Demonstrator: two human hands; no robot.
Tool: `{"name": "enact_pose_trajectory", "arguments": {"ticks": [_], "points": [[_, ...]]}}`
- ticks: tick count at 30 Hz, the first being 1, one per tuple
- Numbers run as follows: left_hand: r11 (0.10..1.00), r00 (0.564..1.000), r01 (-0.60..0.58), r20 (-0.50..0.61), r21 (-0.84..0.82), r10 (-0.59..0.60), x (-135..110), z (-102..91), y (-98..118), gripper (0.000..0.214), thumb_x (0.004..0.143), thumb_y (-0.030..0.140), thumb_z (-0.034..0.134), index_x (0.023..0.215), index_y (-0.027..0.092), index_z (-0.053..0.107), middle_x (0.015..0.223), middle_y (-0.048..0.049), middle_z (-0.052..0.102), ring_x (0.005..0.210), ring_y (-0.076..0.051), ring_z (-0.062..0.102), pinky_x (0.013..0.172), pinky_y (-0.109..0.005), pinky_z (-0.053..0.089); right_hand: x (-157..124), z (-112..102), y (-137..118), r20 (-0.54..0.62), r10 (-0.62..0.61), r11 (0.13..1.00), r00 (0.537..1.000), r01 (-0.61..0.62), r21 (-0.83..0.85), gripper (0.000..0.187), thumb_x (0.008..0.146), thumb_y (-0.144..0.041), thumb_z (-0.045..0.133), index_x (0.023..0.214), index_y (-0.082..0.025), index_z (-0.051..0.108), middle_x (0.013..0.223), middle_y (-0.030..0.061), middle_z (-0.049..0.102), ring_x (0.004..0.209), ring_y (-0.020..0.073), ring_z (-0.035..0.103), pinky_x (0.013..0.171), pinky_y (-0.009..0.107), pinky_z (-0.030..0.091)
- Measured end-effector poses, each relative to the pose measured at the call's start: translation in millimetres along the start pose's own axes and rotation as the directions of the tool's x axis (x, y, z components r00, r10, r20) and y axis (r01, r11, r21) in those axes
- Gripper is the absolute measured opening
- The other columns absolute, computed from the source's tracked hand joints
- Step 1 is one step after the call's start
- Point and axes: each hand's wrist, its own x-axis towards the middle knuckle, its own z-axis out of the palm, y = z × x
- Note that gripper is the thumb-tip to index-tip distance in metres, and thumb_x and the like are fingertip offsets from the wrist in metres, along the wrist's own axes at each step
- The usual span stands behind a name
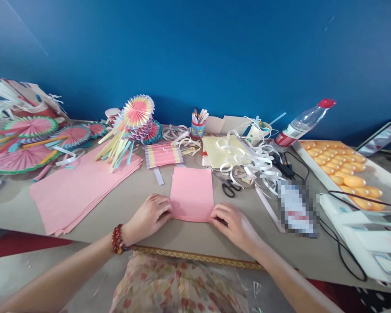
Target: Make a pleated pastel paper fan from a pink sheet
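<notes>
A sheet of pink paper (191, 191) lies on the table between my two hands. My left hand (151, 215) pinches its near left corner, and a red bead bracelet circles that wrist. At the near right corner my right hand (231, 221) grips the same sheet with fingers closed. The near edge of the paper looks slightly raised or curled. Just beyond it lies a pleated strip of pink, yellow and lilac paper (163, 154). Black-handled scissors (230, 188) rest to the right of the sheet.
Left are a stack of large pink sheets (81, 187) and several folded paper fans (138, 111). White curled paper strips (247, 161), a pen cup (198, 128) and a plastic bottle (299, 126) stand behind. A tray of orange oval pieces (345, 167) and black cables are right.
</notes>
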Motion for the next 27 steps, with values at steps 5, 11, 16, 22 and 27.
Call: {"name": "enact_pose_trajectory", "arguments": {"ticks": [5,11,16,22,27], "points": [[1.0,1.0,-0.003,0.023,0.029,0.003,5.5,-3.7,1.2,0.026,0.099,0.025,0.041,0.077,0.018,0.054,0.076,-0.0018,0.058,0.075,-0.017,0.055,0.081,-0.032,0.04,3.3,-4.2,2.0,0.003,0.018,1.0,1.0,-0.017,-0.019,0.021,0.094,-0.029,0.053,0.077,-0.021,0.061,0.08,0.0016,0.065,0.078,0.0172,0.059,0.076,0.031,0.04],[0.999,0.995,-0.016,0.098,0.028,0.013,12.5,-8.7,-1.7,0.027,0.098,0.031,0.046,0.075,0.018,0.055,0.075,-0.0015,0.06,0.075,-0.017,0.055,0.078,-0.031,0.038,7.2,-6.3,-1.3,0.009,0.082,0.995,0.997,-0.082,-0.054,0.016,0.088,-0.024,0.061,0.072,-0.021,0.058,0.075,-0.0002,0.063,0.077,0.0169,0.057,0.075,0.03,0.038],[1.0,0.987,0.015,0.161,0.027,-0.019,17.3,-13.5,-3.0,0.027,0.097,0.032,0.048,0.074,0.018,0.052,0.076,-0.0007,0.06,0.076,-0.016,0.055,0.079,-0.03,0.036,12.1,-2.8,-8.1,0.069,0.097,0.995,0.993,-0.096,-0.009,0.012,0.09,-0.021,0.056,0.078,-0.022,0.057,0.08,0.0005,0.065,0.079,0.0169,0.058,0.072,0.027,0.038],[1.0,0.971,-0.009,0.238,-0.004,0.009,21.6,-20.1,-8.7,0.024,0.098,0.026,0.045,0.076,0.018,0.054,0.079,-0.0004,0.06,0.079,-0.015,0.057,0.083,-0.03,0.037,18.9,-1.3,-8.6,0.111,0.16,0.987,0.981,-0.162,0.018,0.012,0.092,-0.026,0.055,0.081,-0.023,0.057,0.081,0.0003,0.067,0.077,0.0171,0.06,0.07,0.027,0.04],[1.0,0.967,-0.019,0.253,0.01,0.016,23.0,-21.8,-10.1,0.021,0.096,0.025,0.047,0.078,0.018,0.055,0.08,-0.0002,0.061,0.081,-0.016,0.058,0.085,-0.029,0.037,20.6,-3.2,-11.6,0.135,0.156,0.988,0.978,-0.155,-0.018,0.017,0.092,-0.029,0.053,0.078,-0.022,0.056,0.08,0.0014,0.066,0.077,0.0177,0.06,0.068,0.027,0.039]]}}
